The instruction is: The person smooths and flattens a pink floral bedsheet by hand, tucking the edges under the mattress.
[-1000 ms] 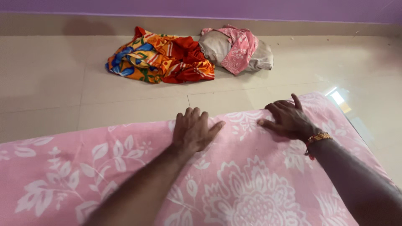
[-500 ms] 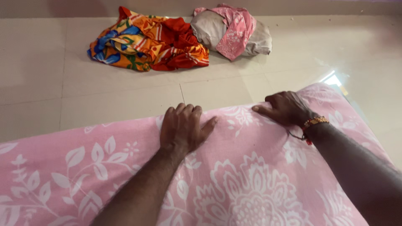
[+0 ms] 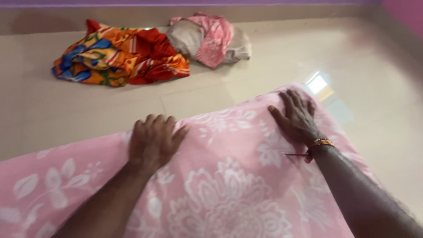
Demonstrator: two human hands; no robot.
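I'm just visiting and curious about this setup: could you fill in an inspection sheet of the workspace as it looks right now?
Surface: glossy beige tiled floor.
Job's things: pink cloth with white flowers, spread flat on the floor.
Clutter: crumpled orange, red and blue cloth; beside it a grey bundle with pink fabric.
Grippers: left hand flat on the pink cloth's far edge; right hand flat near its far corner, beaded bracelet on the wrist.
Cables: nothing seen.
Surroundings: purple wall.

Floor [image 3: 66, 110]: pale glossy tiles, running to a purple wall base. Lying directly on it: pink cloth [image 3: 229, 176] with white floral print, spread flat (near side); crumpled orange, red and blue cloth [image 3: 119, 55]; touching it, a grey-beige bundle [image 3: 187, 37] draped with pink fabric.
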